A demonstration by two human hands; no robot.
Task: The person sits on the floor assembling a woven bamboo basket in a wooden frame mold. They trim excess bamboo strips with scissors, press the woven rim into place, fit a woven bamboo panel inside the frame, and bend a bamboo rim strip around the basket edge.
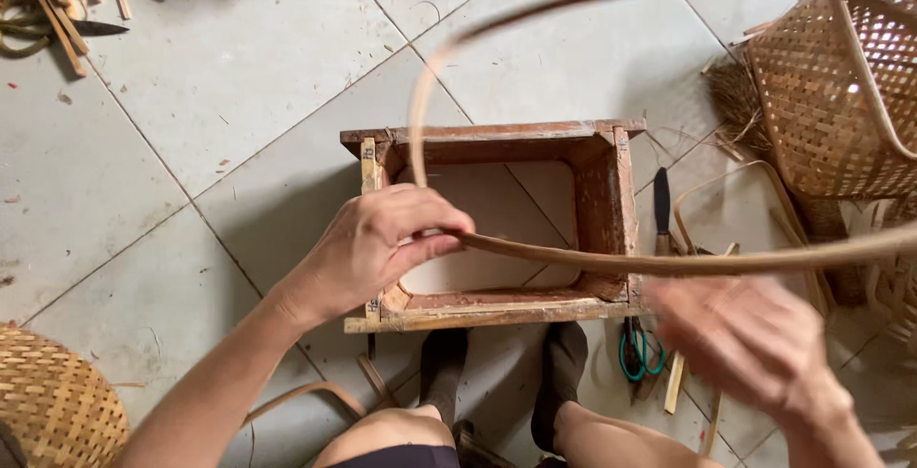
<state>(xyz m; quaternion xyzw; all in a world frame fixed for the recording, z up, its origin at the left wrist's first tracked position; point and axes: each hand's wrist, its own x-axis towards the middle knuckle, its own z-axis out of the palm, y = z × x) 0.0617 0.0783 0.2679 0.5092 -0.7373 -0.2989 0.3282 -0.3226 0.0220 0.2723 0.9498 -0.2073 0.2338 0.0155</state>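
Observation:
My left hand [377,244] is closed on a long bent bamboo strip [611,260] that loops up and around over the floor. My right hand [740,334] is blurred at the lower right, just below the same strip; whether it touches the strip I cannot tell. Under the hands stands an open rectangular wooden frame [602,191] on the tiled floor, with my two dark-socked feet [501,368] at its near edge.
A woven bamboo basket [836,86] lies at the upper right, another woven basket [53,406] at the lower left. A dark-handled knife [661,202] and green-handled scissors [638,353] lie right of the frame. Bamboo scraps and tools [57,0] sit at the upper left.

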